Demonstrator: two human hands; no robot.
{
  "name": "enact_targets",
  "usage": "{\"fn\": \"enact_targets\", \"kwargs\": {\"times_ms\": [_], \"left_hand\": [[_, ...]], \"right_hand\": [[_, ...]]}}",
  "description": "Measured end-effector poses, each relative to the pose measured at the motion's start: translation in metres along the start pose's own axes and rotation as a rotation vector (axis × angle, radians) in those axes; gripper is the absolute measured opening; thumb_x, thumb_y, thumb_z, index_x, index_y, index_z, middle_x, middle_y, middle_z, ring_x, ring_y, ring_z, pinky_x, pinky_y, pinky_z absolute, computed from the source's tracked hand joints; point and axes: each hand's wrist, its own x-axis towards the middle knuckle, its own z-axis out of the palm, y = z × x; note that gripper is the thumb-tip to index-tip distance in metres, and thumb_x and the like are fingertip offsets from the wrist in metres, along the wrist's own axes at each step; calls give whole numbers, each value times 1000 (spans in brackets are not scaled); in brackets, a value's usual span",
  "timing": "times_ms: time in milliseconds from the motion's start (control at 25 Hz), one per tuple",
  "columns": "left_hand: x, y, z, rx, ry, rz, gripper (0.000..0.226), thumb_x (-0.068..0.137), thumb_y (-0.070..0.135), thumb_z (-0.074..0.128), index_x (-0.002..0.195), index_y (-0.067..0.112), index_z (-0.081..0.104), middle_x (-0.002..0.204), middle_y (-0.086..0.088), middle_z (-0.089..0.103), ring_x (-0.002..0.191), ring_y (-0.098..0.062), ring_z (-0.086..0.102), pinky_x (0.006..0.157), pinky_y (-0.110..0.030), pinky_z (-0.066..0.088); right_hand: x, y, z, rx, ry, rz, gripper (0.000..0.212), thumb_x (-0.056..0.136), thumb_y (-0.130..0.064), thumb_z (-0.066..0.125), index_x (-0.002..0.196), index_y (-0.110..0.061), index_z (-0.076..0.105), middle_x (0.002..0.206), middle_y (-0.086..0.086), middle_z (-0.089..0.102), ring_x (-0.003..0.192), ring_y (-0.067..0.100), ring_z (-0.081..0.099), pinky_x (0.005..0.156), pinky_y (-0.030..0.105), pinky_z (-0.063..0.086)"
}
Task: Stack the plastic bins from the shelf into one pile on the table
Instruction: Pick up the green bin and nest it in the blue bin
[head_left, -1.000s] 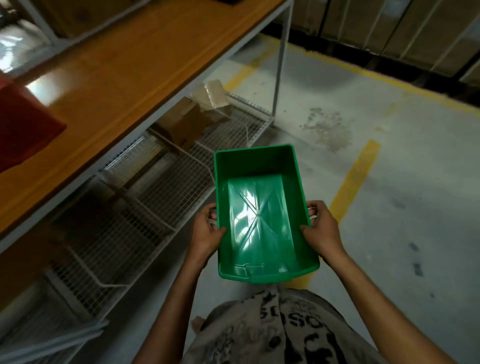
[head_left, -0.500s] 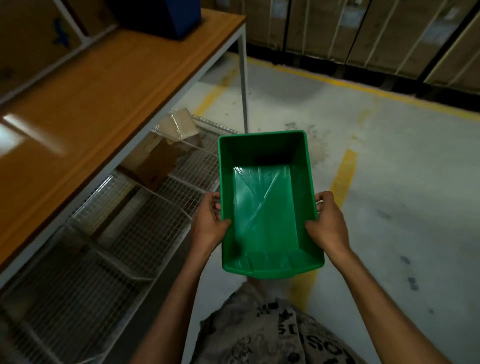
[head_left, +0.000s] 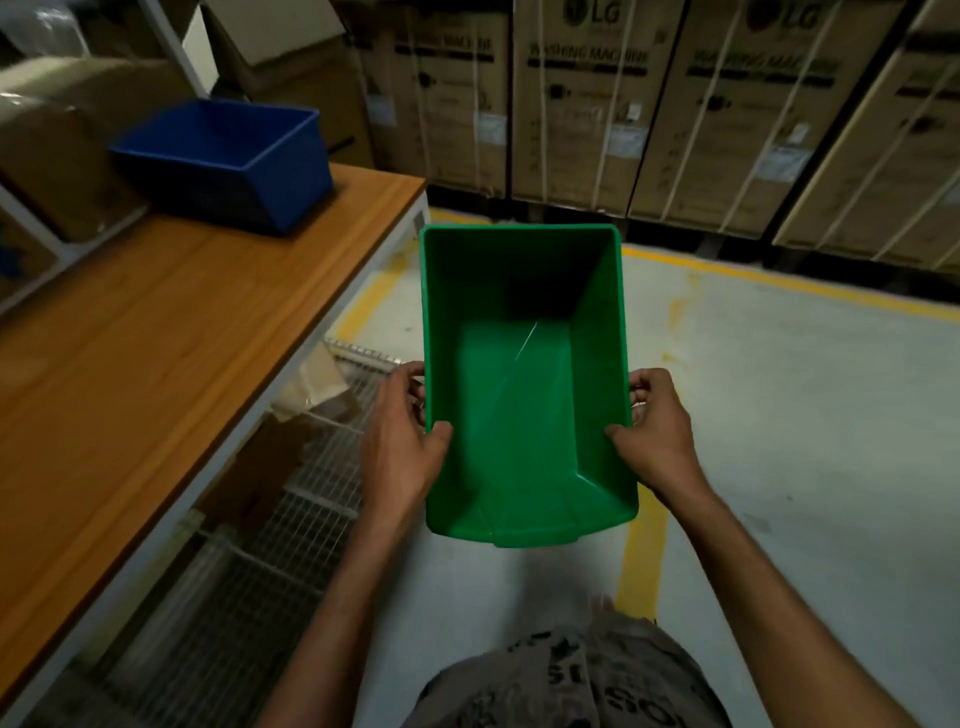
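Observation:
An empty green plastic bin (head_left: 524, 395) is held in the air in front of me, over the floor and just right of the wooden table (head_left: 156, 353). My left hand (head_left: 402, 441) grips its left wall, thumb inside the rim. My right hand (head_left: 657, 431) grips the right wall the same way. A blue plastic bin (head_left: 228, 161) stands upright on the far end of the table, ahead and to the left of the green one.
Under the table runs a wire-mesh shelf (head_left: 291, 519) holding a cardboard box (head_left: 311, 384). Large strapped cardboard cartons (head_left: 597, 104) line the far wall. Yellow lines (head_left: 644, 545) mark the concrete floor on the right. More cardboard boxes (head_left: 62, 135) sit behind the table at the left.
The view has lifted and moved forward along the table, bringing the blue bin and far cartons into sight. The green bin has stayed held in both hands and travelled forward.

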Motion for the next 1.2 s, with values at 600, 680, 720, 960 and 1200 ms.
{"fn": "enact_targets", "kwargs": {"times_ms": [600, 680, 720, 960, 1200], "left_hand": [[248, 91, 25, -417, 194, -390, 36, 86, -7, 63, 111, 19, 66, 98, -5, 68, 76, -10, 67, 52, -16, 54], [262, 98, 19, -466, 242, -426, 35, 87, -8, 62, 111, 18, 65, 99, -6, 70, 78, -13, 70, 53, -17, 56], [269, 102, 13, -487, 262, -428, 36, 87, -7, 62, 112, 18, 64, 102, -6, 71, 83, -16, 71, 55, -18, 56], [319, 113, -36, -581, 466, -331, 37, 89, -3, 64, 118, 19, 66, 103, 1, 78, 86, -10, 77, 60, -26, 59], [376, 107, -99, -609, 637, -267, 33, 91, 0, 64, 117, 20, 67, 100, 6, 78, 95, -12, 75, 68, -29, 64]], "right_hand": [[346, -142, -9, 290, -680, 143, 43, 77, 18, 55, 109, -7, 67, 82, 6, 71, 80, 24, 65, 69, 32, 55], [372, -169, -2, 299, -738, 111, 45, 71, 16, 58, 108, -8, 67, 86, 11, 69, 85, 26, 63, 81, 41, 53], [383, -185, 1, 308, -764, 88, 44, 66, 13, 61, 104, -10, 67, 89, 13, 68, 86, 27, 63, 85, 44, 52], [439, -283, 50, 412, -886, -113, 35, 81, 22, 53, 98, -6, 64, 71, 6, 73, 62, 16, 71, 55, 26, 60], [476, -372, 131, 444, -969, -231, 35, 81, 21, 54, 96, -8, 66, 68, 0, 76, 63, 14, 72, 55, 25, 61]]}}
